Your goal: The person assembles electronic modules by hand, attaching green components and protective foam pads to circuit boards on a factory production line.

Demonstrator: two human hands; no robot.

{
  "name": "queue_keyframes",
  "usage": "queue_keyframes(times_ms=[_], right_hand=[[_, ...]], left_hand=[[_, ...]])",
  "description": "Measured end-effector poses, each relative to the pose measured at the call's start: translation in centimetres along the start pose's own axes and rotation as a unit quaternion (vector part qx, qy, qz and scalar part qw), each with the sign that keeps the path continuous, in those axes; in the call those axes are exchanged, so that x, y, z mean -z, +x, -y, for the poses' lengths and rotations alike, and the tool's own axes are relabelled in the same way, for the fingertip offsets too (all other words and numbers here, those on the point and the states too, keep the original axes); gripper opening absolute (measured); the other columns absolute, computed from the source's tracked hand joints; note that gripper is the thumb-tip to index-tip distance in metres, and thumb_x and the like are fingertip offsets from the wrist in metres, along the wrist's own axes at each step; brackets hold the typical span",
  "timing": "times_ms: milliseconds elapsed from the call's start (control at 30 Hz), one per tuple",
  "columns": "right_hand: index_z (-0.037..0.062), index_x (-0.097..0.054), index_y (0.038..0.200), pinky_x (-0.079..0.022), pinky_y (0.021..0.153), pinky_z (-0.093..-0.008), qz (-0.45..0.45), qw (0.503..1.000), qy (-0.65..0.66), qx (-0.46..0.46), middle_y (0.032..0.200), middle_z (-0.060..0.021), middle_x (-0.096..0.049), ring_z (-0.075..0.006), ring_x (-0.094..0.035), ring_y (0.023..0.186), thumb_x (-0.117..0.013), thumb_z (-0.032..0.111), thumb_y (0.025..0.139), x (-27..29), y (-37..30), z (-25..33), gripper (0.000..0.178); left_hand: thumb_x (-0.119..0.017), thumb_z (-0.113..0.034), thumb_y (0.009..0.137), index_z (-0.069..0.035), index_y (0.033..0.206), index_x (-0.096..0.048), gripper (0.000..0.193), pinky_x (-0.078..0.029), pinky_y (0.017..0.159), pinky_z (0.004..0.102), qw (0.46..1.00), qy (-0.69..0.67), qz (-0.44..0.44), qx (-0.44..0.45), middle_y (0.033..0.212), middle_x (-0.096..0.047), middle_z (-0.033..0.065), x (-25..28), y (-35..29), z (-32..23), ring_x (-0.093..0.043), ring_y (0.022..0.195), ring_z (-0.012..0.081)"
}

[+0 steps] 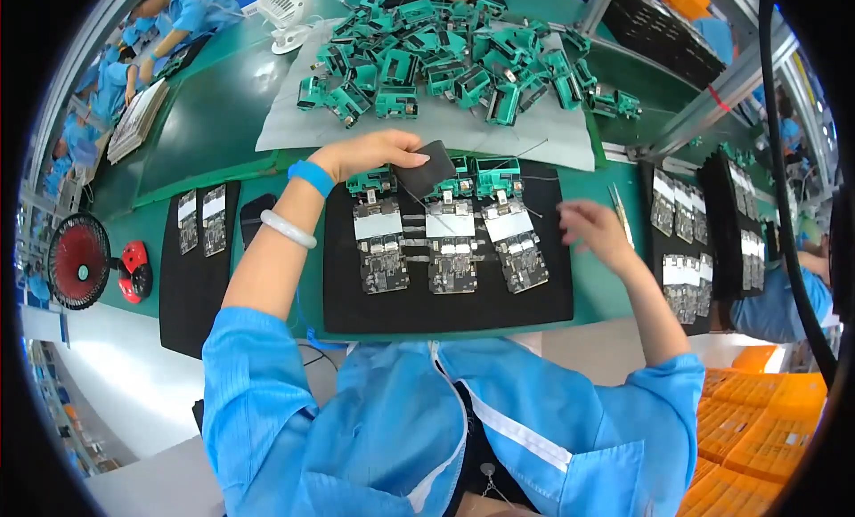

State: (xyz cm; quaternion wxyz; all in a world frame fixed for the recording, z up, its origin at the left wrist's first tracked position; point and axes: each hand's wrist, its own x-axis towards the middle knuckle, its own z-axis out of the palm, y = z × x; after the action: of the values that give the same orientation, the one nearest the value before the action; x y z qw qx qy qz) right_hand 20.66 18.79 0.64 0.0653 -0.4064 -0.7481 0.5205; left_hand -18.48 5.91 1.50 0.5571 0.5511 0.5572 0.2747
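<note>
My left hand point(378, 152) pinches a flat, dark square pad point(427, 168) between thumb and fingers, above the far side of a black mat point(445, 314). Partly behind the pad are green plastic housings point(497, 176) with thin wires, joined to circuit boards. Three boards lie in a row on the mat: a left one point(383, 268), a middle one point(452, 269) and a right one point(521, 260), each with a white patch. My right hand point(595, 232), slightly blurred, hovers at the mat's right edge, fingers loosely bent and apart, nothing visible in them. Tweezers point(621, 212) lie just beyond it.
A large pile of green housings point(419, 54) covers a white sheet point(294, 130) at the back. More boards rest on black mats left point(200, 285) and right point(679, 223). A small fan point(80, 260) stands left, a metal post point(704, 112) right. Orange crates point(739, 419) sit lower right.
</note>
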Motion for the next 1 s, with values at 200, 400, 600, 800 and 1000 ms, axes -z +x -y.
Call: queue_keyframes(times_ms=[200, 400, 600, 800, 1000], right_hand=[[0.0007, -0.058, 0.132, -0.055, 0.081, -0.0295, -0.001, 0.995, 0.099, -0.014, 0.112, -0.0098, -0.066, -0.0145, -0.065, 0.096, -0.064, 0.027, 0.095, -0.8, -2.5, -1.0, 0.047], [0.0002, -0.055, 0.136, -0.053, 0.08, -0.0283, 0.0, 0.981, 0.183, -0.06, 0.115, -0.0101, -0.066, -0.0151, -0.064, 0.099, -0.064, 0.024, 0.093, -0.7, -3.5, -0.3, 0.05], [-0.0034, -0.054, 0.134, -0.051, 0.077, -0.0276, 0.038, 0.937, 0.332, -0.101, 0.11, -0.0063, -0.068, -0.0127, -0.064, 0.092, -0.062, 0.018, 0.094, 0.5, -1.9, -2.4, 0.046], [-0.0023, -0.053, 0.131, -0.053, 0.078, -0.0276, 0.075, 0.958, 0.272, -0.044, 0.109, -0.0066, -0.067, -0.0122, -0.064, 0.092, -0.062, 0.012, 0.094, -0.3, -1.2, -1.6, 0.041], [0.0072, -0.033, 0.141, -0.055, 0.089, -0.0333, 0.052, 0.932, 0.359, -0.003, 0.119, -0.0119, -0.064, -0.0192, -0.067, 0.105, -0.057, 0.001, 0.093, -4.4, -3.5, -1.2, 0.054]], left_hand=[[-0.062, -0.035, 0.096, -0.003, 0.121, -0.066, 0.04, -0.035, 0.101, 0.0266, 0.999, -0.044, -0.03, 0.009, 0.11, -0.066, -0.0026, -0.4, 0.2, -0.1, -0.054, 0.106, 0.0076], [-0.062, -0.032, 0.097, -0.001, 0.126, -0.062, 0.042, -0.034, 0.104, 0.0272, 0.971, -0.148, -0.172, -0.081, 0.117, -0.065, -0.0001, -2.8, -2.7, 0.4, -0.053, 0.114, 0.0101], [-0.058, -0.024, 0.1, -0.003, 0.098, -0.064, 0.022, -0.042, 0.088, 0.0254, 0.91, -0.095, -0.397, -0.073, 0.094, -0.062, -0.0037, -5.3, -11.9, 0.2, -0.053, 0.094, 0.006], [-0.058, -0.022, 0.1, -0.006, 0.085, -0.06, 0.022, -0.041, 0.083, 0.0223, 0.872, -0.22, -0.435, 0.048, 0.087, -0.061, -0.0032, -10.7, -17.6, 2.9, -0.052, 0.086, 0.0041], [-0.058, -0.017, 0.102, -0.004, 0.1, -0.061, 0.013, -0.041, 0.088, 0.0227, 0.839, -0.275, -0.466, -0.049, 0.101, -0.063, -0.0018, -15.8, -17.6, 5.2, -0.054, 0.093, 0.0059]])
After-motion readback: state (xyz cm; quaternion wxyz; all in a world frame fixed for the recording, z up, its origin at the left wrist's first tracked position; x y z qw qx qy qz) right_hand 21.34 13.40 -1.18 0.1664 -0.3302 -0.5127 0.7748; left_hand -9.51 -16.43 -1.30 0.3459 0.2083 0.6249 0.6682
